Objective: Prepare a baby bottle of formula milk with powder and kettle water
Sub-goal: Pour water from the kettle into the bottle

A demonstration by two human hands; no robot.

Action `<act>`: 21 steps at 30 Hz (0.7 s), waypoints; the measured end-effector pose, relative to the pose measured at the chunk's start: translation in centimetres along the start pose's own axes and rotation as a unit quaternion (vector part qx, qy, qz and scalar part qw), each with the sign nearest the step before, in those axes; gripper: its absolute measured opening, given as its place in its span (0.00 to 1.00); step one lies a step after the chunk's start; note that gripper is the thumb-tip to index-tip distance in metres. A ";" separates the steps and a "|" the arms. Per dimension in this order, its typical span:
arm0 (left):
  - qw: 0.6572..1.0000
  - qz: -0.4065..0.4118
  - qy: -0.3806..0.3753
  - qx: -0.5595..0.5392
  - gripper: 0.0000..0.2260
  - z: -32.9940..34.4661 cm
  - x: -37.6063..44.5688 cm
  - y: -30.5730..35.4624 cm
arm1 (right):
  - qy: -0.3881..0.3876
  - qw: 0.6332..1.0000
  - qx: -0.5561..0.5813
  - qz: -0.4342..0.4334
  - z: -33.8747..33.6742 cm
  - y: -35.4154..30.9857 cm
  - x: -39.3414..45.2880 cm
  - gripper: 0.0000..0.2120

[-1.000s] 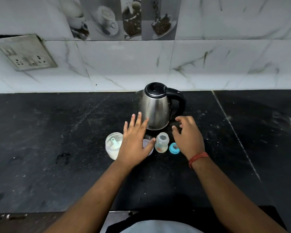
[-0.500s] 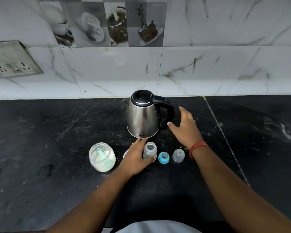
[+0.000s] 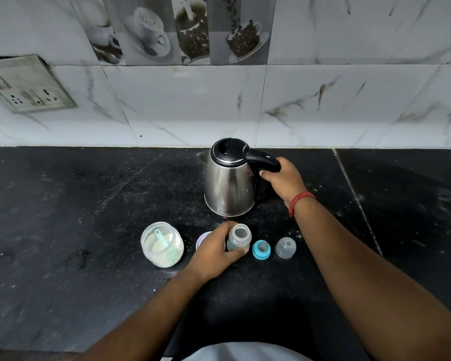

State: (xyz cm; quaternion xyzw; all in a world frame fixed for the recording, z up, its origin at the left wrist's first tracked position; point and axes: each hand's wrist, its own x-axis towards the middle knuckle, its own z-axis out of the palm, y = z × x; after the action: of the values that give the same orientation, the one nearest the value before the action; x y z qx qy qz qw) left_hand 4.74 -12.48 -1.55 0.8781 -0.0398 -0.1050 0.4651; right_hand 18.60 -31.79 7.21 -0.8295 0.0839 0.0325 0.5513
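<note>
A steel kettle [image 3: 228,183] with a black lid and handle stands on the black counter [image 3: 89,204]. My right hand [image 3: 281,179] grips its handle. In front of it stands a small open baby bottle [image 3: 240,237], held upright by my left hand [image 3: 214,252], whose fingers curl round it. To the left sits an open clear jar [image 3: 162,244] of white formula powder with a pale green scoop inside. Right of the bottle lie a blue-ringed teat [image 3: 261,249] and a clear bottle cap [image 3: 286,247].
A pale round lid [image 3: 201,239] lies on the counter, partly hidden behind my left hand. A marble-tiled wall rises behind the counter, with a socket plate [image 3: 29,87] at the left. A seam [image 3: 357,201] runs down the counter on the right.
My right hand moved from beside the kettle onto its handle and closed round it. My left hand kept hold of the bottle. The camera moved closer.
</note>
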 end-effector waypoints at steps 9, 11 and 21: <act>0.993 0.013 0.094 -0.076 0.20 -2.1 -0.2 0.7 | 0.028 0.985 0.167 0.046 1.5 0.3 -1.0 0.17; 0.989 0.025 0.115 -0.089 0.19 -2.5 -0.4 0.8 | 0.048 0.977 0.198 0.059 1.9 -0.3 -1.7 0.18; 0.955 0.080 0.243 -0.147 0.20 -5.9 -2.0 3.1 | 0.102 0.960 0.261 0.020 -0.5 -6.0 -5.2 0.17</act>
State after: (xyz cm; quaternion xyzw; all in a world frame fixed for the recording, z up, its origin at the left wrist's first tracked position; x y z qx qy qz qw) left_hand 4.15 -9.14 4.45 0.7929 0.0208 0.1445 0.5916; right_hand 14.50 -29.47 13.62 -0.6541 0.1621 -0.0641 0.7360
